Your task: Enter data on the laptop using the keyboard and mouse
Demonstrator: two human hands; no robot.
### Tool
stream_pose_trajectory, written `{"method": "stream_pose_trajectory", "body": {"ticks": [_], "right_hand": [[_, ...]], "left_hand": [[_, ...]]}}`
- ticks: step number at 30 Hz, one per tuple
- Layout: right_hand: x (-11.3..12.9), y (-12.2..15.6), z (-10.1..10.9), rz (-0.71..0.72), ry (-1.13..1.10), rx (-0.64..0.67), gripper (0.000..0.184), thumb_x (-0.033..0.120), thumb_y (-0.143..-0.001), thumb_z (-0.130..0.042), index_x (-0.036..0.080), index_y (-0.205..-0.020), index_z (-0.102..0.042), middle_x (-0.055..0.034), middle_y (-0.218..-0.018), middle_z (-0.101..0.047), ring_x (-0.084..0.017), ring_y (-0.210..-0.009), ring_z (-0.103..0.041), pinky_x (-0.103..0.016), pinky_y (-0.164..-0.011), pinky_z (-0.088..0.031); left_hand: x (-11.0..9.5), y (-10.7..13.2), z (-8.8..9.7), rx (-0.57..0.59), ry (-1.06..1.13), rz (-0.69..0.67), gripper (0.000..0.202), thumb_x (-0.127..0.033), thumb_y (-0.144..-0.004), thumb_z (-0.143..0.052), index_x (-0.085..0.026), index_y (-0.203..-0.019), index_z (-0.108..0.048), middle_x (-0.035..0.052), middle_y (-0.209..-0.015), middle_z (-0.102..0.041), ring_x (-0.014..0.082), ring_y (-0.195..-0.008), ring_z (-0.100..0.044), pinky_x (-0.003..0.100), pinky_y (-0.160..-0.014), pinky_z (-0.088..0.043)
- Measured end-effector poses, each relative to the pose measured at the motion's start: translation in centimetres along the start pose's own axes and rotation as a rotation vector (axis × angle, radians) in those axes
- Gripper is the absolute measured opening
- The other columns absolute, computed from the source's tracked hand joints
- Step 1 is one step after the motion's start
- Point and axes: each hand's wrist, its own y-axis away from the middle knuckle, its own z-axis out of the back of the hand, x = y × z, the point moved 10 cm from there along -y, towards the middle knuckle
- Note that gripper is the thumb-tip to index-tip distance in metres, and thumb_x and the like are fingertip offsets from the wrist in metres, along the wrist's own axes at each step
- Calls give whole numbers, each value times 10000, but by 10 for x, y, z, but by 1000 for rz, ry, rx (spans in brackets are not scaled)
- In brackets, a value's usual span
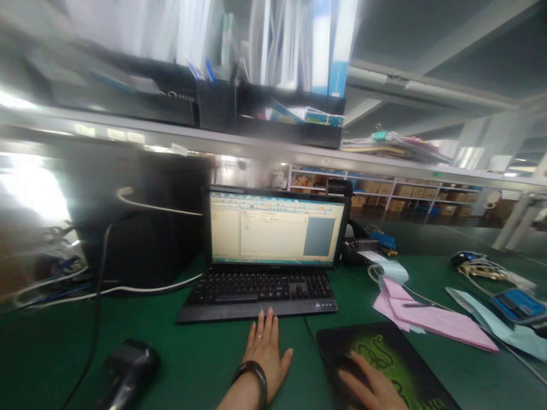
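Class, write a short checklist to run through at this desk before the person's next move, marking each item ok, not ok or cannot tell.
1. Left hand flat on the green desk, just in front of the keyboard: ok.
2. Right hand over the computer mouse on the mouse pad: ok.
3. Monitor on, showing a window: ok.
4. On-screen text readable: cannot tell, too small.
5. Pink papers apart from the mouse pad: cannot tell, their edges lie very close.
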Motion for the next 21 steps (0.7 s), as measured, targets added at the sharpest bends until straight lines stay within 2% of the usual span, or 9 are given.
{"method": "stream_pose_trajectory", "body": {"ticks": [6, 14, 21], "right_hand": [[2, -4, 2, 9, -9, 11, 385, 412, -746, -568, 283, -1109, -567, -138, -1094, -581, -211, -935, -597, -265, -716, -522], [2, -2, -6, -9, -29, 35, 368, 360, -732, -583, 276, -1090, -580, -161, -1110, -566, -232, -958, -584, -294, -729, -521], [0, -3, -5, -31, -69, 31, 362, 368, -737, -585, 294, -1092, -577, -134, -1137, -557, -229, -962, -583, -286, -733, -523]], "left_hand": [[0, 0, 0, -2, 2, -6, 719, -535, -771, -268, -103, -1341, -192, 81, -1445, -36, 262, -1310, 49, 447, -1080, -80], [0, 1, 1, -2, 3, -4, 713, -532, -774, -262, -103, -1340, -197, 75, -1446, -40, 262, -1311, 45, 450, -1080, -84], [0, 1, 0, -12, 8, -11, 718, -544, -778, -259, -106, -1342, -182, 79, -1444, -33, 259, -1309, 48, 441, -1081, -91]]}}
